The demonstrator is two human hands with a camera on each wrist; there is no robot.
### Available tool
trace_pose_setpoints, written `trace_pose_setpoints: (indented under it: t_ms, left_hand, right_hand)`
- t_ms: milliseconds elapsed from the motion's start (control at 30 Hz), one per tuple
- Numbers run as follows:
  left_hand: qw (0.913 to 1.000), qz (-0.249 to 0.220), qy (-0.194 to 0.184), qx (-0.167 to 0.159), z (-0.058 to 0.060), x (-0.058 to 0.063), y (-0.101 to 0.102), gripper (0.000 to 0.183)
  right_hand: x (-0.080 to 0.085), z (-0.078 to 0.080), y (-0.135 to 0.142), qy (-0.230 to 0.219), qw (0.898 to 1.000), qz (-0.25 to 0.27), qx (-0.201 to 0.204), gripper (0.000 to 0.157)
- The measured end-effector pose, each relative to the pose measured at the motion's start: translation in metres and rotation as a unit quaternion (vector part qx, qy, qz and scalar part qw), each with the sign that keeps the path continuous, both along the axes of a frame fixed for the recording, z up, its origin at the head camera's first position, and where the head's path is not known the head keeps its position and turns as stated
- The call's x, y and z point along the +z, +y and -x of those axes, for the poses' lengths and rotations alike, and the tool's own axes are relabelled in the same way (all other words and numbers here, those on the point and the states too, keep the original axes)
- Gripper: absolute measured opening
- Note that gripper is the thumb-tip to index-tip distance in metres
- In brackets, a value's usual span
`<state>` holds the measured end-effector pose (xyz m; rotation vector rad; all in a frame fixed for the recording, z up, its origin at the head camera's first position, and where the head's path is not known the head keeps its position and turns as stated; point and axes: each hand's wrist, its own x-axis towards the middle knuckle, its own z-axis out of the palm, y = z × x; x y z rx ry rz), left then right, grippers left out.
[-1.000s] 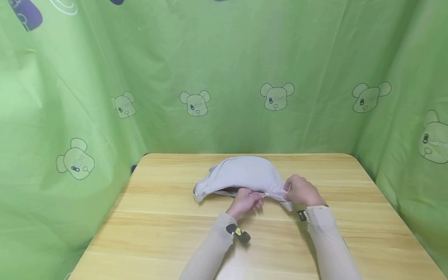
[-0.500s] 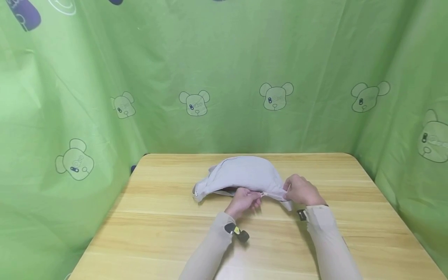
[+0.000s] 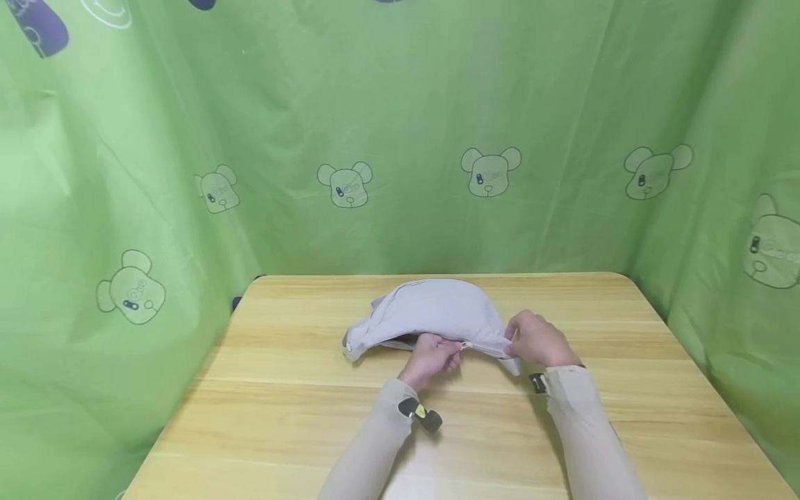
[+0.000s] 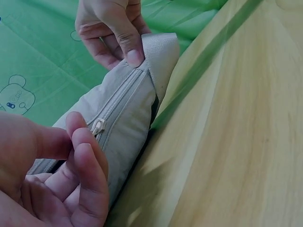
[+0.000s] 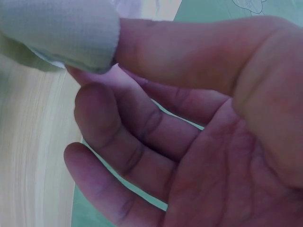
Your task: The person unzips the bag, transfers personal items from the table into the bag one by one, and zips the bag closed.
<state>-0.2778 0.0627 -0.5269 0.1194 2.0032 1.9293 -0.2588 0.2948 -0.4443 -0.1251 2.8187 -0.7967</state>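
Note:
A light grey waist bag (image 3: 437, 310) lies toward the back of the table, its zipped edge facing me. My left hand (image 3: 430, 357) pinches the zipper pull (image 4: 98, 126) between thumb and forefinger. To the right of the slider the zipper's teeth (image 4: 118, 98) are joined; to the left the bag gapes with a dark slit. At the bag's right end my right hand (image 3: 537, 339) pinches the corner, beside a strap of wide webbing (image 4: 162, 59). In the right wrist view the thumb tip is hidden behind the pale fabric (image 5: 61, 33).
The wooden table (image 3: 281, 430) extends around the bag on every side. A green curtain (image 3: 400, 125) printed with bear heads hangs behind the table and along both sides. Each sleeve has a black wrist device near the cuff, the left one (image 3: 421, 414) with a yellow mark.
My left hand and the zipper pull have shifted slightly to the left along the bag's edge, and the joined stretch of zipper is a little longer. The right hand keeps its hold on the corner.

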Motion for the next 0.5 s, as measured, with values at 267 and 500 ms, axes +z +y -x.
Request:
trace_pose_setpoints:
  t_ms: [267, 500]
  left_hand:
    - [0.9999, -0.002, -0.010, 0.007, -0.0001, 0.0026, -0.0050, 0.021]
    - [0.9998, 0.001, -0.010, 0.017, 0.0028, -0.0004, -0.0079, 0.018]
  right_hand:
    - [-0.0014, 0.0007, 0.0000, 0.001, 1.000, 0.001, 0.002, 0.021]
    - [-0.0018, 0.0009, 0.0009, -0.001, 1.000, 0.002, 0.002, 0.021]
